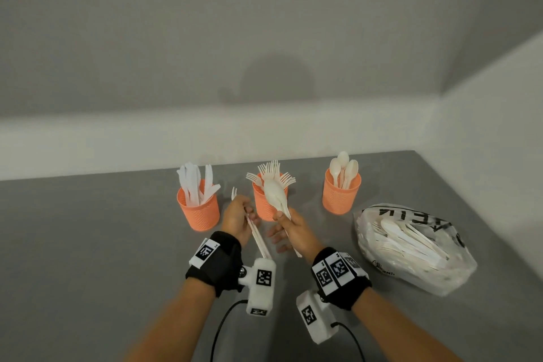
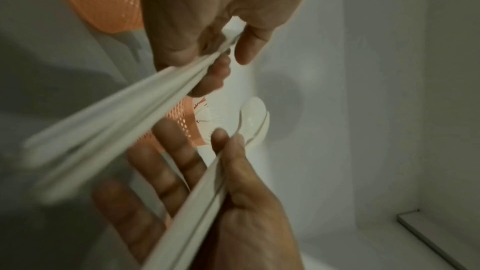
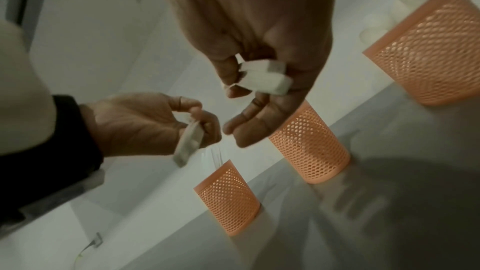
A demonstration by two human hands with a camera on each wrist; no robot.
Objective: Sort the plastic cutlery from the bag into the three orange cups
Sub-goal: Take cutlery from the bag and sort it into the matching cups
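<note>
Three orange mesh cups stand in a row. The left cup (image 1: 198, 211) holds knives, the middle cup (image 1: 264, 206) forks, the right cup (image 1: 340, 197) spoons. My left hand (image 1: 245, 214) grips a small bundle of forks (image 1: 258, 239) in front of the gap between the left and middle cups, one fork's tines poking up above the fist. My right hand (image 1: 282, 222) pinches a few spoons (image 1: 274, 191) by their handles, bowls up in front of the middle cup. In the left wrist view the fork handles (image 2: 124, 118) and spoon bowls (image 2: 253, 118) show. The bag (image 1: 411, 247) lies at the right.
The grey table (image 1: 102, 244) meets a white wall behind the cups and another on the right past the bag. The bag is translucent with black print and holds several more pieces of cutlery. Black cables run from both wrist cameras toward me.
</note>
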